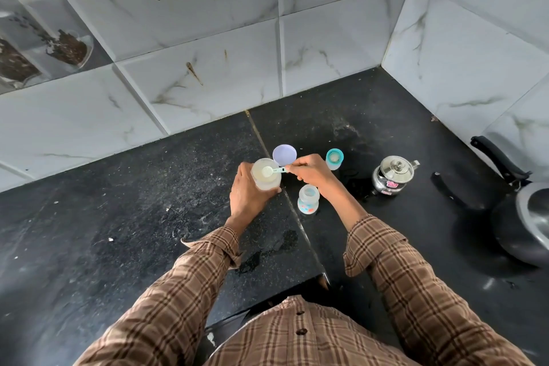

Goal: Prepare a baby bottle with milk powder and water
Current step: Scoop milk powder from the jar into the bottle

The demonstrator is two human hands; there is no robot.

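Over the powder jar (265, 178), right hand (309, 171) pinches a loaded scoop (274, 170). Left hand (248, 196) clasps the jar. Light, spill-prone: keep it level, gripping the handle's end.

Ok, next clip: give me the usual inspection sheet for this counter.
Surface: black stone counter, speckled, damp patch near the front edge.
Job's things: powder jar open; scoop over its mouth; baby bottle uncapped; teal cap; lilac lid.
Clutter: steel kettle, dark pan.
Grippers: left hand holds the jar; right hand holds the scoop.
Cables: nothing seen.
Surroundings: marble-look tiled walls.
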